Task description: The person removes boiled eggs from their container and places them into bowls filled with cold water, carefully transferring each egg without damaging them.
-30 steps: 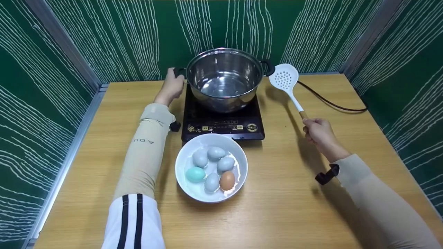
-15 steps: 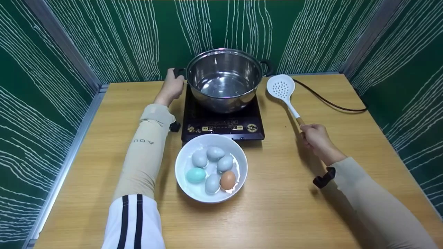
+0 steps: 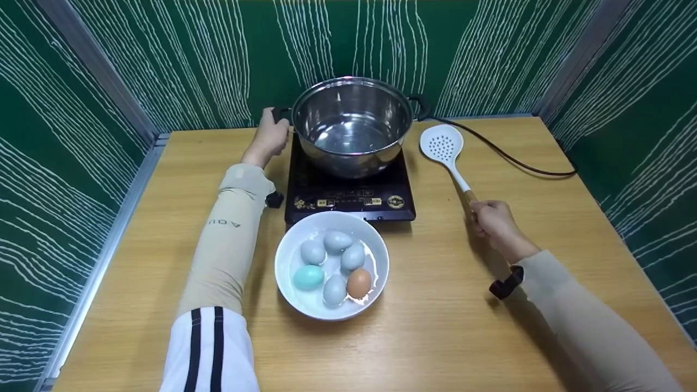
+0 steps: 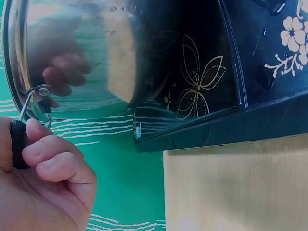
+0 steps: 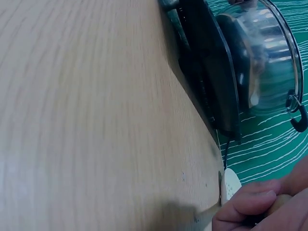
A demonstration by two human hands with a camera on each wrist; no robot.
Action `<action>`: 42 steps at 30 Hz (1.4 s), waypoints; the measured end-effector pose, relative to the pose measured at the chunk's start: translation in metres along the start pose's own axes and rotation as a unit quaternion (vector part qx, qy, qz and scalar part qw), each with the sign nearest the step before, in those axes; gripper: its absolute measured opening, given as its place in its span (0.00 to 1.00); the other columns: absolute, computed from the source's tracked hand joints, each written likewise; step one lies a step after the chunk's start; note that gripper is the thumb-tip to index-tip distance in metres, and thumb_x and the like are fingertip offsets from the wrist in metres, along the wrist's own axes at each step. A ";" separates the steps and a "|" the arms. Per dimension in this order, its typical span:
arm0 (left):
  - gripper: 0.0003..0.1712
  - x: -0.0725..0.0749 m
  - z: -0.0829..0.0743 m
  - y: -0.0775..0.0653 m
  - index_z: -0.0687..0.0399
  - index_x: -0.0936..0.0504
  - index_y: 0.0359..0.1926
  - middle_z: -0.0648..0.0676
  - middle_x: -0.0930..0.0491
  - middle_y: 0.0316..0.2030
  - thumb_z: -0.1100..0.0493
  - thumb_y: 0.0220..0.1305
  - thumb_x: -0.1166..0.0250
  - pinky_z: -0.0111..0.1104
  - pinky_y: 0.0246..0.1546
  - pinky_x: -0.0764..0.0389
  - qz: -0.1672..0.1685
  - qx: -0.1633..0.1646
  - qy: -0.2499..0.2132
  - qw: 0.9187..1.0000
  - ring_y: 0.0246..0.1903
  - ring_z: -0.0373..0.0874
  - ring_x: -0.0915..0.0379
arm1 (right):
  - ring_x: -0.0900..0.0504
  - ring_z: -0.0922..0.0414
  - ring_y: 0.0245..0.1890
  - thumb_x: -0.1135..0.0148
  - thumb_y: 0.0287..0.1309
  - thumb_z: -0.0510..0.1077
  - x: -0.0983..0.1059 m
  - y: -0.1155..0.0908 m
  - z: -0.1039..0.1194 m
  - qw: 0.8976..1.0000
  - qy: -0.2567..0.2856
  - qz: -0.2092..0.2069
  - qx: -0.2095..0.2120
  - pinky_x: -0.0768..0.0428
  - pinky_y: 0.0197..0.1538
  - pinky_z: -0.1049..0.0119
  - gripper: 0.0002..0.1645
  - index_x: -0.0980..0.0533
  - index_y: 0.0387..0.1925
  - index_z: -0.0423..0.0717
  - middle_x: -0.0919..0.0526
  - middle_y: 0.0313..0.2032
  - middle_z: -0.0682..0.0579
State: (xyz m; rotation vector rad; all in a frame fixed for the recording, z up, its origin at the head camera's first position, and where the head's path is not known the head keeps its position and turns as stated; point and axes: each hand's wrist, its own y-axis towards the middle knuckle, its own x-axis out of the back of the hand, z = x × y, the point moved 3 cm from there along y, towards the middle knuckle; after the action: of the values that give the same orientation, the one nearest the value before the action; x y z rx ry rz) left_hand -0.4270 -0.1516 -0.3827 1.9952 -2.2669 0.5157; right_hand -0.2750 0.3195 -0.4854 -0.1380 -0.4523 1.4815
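At the back, a steel pot (image 3: 354, 163) stands on a black induction cooker (image 3: 348, 207). My left hand (image 3: 268, 136) grips the pot's left black handle (image 4: 18, 144); in the left wrist view the fingers curl round it. My right hand (image 3: 496, 220) holds a white slotted skimmer (image 3: 442, 142) by its wooden handle (image 3: 469, 196). The skimmer's perforated head lies low over the table, right of the pot; whether it touches the wood I cannot tell. In the right wrist view my fingers (image 5: 250, 202) cover most of the handle. Some water seems to lie in the pot.
In front of the cooker stands a white bowl (image 3: 283, 288) with several pale blue eggs, one turquoise egg (image 3: 309, 277) and one brown egg (image 3: 359, 283) in water. A dark cord (image 3: 506, 155) runs right from behind the pot. Green patterned walls (image 3: 348, 32) enclose the wooden table (image 3: 435, 326).
My right hand has lowered the skimmer toward the table and drawn it slightly nearer; its head has moved down from beside the pot's right handle. The left hand keeps its grip.
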 end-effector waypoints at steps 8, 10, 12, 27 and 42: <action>0.31 0.000 -0.007 -0.006 0.45 0.58 0.74 0.54 0.33 0.37 0.55 0.76 0.58 0.31 0.20 0.39 0.000 -0.004 -0.006 1.000 0.20 0.41 0.41 | 0.32 0.62 0.21 0.59 0.73 0.46 0.001 0.000 0.000 1.000 -0.023 -0.009 -0.004 0.31 0.25 0.69 0.21 0.38 0.55 0.32 0.29 0.29 0.52; 0.30 -0.001 -0.011 -0.012 0.47 0.56 0.73 0.54 0.32 0.37 0.55 0.76 0.58 0.31 0.21 0.38 0.000 -0.002 -0.007 1.000 0.20 0.41 0.40 | 0.31 0.62 0.21 0.59 0.72 0.46 0.002 0.000 0.000 0.999 -0.037 -0.006 -0.001 0.30 0.25 0.69 0.21 0.37 0.54 0.32 0.27 0.28 0.52; 0.29 -0.002 -0.016 -0.018 0.48 0.54 0.73 0.54 0.31 0.36 0.56 0.76 0.57 0.30 0.20 0.38 -0.002 -0.002 -0.015 1.000 0.19 0.41 0.41 | 0.31 0.62 0.20 0.58 0.72 0.47 0.003 -0.001 0.000 0.998 -0.059 -0.006 0.004 0.30 0.24 0.68 0.22 0.34 0.52 0.31 0.26 0.25 0.53; 0.37 0.004 -0.012 -0.015 0.44 0.57 0.77 0.59 0.26 0.49 0.44 0.76 0.52 0.30 0.22 0.27 -0.021 -0.007 -0.023 0.999 0.26 0.44 0.28 | 0.32 0.61 0.20 0.48 0.67 0.49 0.011 0.000 0.004 0.991 -0.133 -0.023 -0.004 0.31 0.25 0.66 0.24 0.26 0.56 0.37 0.28 0.24 0.55; 0.41 0.018 0.009 -0.025 0.48 0.51 0.74 0.55 0.22 0.45 0.32 0.71 0.53 0.33 0.26 0.24 -0.058 -0.032 -0.023 0.998 0.30 0.46 0.22 | 0.27 0.60 0.22 0.43 0.67 0.45 0.009 0.004 -0.002 0.992 -0.122 -0.003 -0.004 0.26 0.24 0.67 0.26 0.35 0.59 0.34 0.25 0.30 0.48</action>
State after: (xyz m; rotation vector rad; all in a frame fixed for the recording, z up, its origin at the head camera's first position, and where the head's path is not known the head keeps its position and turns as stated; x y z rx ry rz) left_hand -0.4036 -0.1737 -0.3815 2.1121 -2.1472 0.3860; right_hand -0.2774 0.3288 -0.4866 0.0389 -0.6563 1.4977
